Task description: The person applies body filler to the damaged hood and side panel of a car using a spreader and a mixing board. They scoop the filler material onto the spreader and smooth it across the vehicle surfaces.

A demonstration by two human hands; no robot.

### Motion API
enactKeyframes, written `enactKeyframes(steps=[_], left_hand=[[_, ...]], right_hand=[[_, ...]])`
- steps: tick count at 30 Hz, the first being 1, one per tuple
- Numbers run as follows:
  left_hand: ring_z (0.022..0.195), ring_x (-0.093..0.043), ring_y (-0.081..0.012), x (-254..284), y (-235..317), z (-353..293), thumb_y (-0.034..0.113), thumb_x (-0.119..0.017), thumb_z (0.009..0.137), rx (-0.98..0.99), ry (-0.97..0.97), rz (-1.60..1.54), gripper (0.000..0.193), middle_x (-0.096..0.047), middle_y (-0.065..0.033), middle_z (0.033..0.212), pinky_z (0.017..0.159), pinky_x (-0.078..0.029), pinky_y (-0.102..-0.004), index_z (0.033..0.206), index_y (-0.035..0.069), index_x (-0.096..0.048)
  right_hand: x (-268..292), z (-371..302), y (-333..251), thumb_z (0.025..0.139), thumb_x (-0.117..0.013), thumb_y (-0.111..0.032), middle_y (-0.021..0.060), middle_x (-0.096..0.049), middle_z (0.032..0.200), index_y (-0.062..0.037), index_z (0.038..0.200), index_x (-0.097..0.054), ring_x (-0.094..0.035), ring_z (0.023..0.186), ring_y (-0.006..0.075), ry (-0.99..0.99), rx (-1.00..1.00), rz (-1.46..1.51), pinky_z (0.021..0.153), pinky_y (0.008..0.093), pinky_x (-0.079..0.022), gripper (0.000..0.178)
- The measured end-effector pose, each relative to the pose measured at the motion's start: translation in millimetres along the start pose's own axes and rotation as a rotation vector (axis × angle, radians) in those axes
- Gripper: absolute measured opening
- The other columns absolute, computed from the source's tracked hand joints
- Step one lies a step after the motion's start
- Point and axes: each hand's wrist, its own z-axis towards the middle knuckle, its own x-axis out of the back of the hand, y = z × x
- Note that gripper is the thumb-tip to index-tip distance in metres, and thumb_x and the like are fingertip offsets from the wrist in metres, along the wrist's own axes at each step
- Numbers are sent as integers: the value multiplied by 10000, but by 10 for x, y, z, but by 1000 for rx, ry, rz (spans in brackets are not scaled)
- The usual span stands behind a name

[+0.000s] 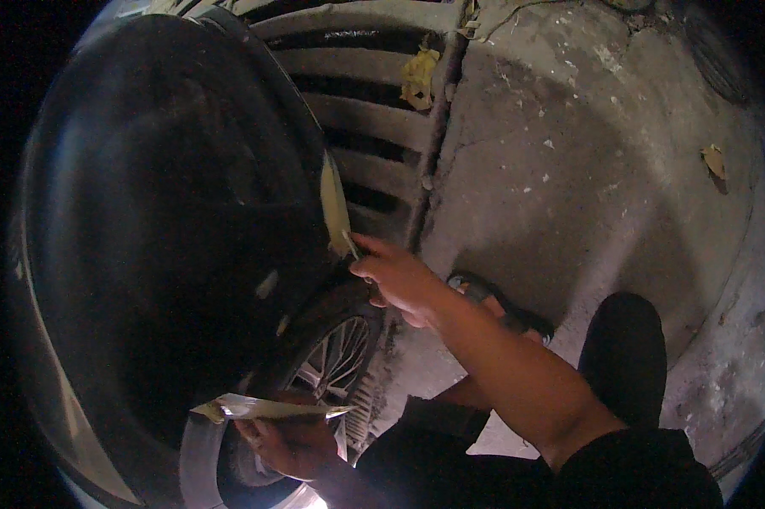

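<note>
Beside a dark car body (162, 178), my right hand (395, 276) is closed around a thin, flat spreader (351, 244). Its tip meets a pale yellow strip (334, 199) along the car's edge, above the wheel (336, 360). That strip looks like filler paste, though dim light leaves it uncertain. Lower down, my left hand (291, 445) grips a thin, shiny flat plate (272, 410), seen nearly edge-on. A small yellowish lump (214, 412) sits at the plate's left end. Part of the left fingers is hidden in shadow.
Slatted drain grating (361, 119) runs alongside the car, with a yellow leaf (419, 78) on it. Stained concrete floor (561, 178) stretches to the right and holds a brown leaf (715, 161). My sandalled foot (501, 305) stands near the wheel.
</note>
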Motion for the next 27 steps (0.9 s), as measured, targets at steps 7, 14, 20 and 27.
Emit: enactKeyframes(steps=[7,14,20,27], left_hand=[[961,-582,-212,-50,227,100,195,-519,896,751,236,-825,498,-478,-205,1283,765,-532,-327,1355,60,-382],[903,-571,-179,21,74,100,211,-505,904,560,61,-468,510,-544,-169,1171,770,-508,-300,1353,15,-365],[911,-566,-180,19,97,90,212,-505,906,667,49,-564,490,-547,-169,1154,812,-497,-320,1343,35,-376],[1123,-487,-379,4,142,165,205,-439,948,674,105,-477,381,-458,-277,1255,889,-467,-468,1288,33,-455]], right_hand=[[-168,189,282,828,-584,-188,74,-542,1068,-163,1384,-436,-501,835,188,65,263,-337,780,320,-420,576],[-65,31,-296,844,-571,-197,12,-511,949,-201,1384,-441,-457,694,118,52,-9,-48,668,268,-419,556],[-286,95,-92,837,-588,-237,57,-524,1146,-186,1349,-482,-470,994,174,100,136,-301,798,379,-430,526],[-47,56,-506,847,-576,-298,89,-522,1227,-182,1394,-412,-473,1084,223,62,7,-95,842,422,-427,582]])
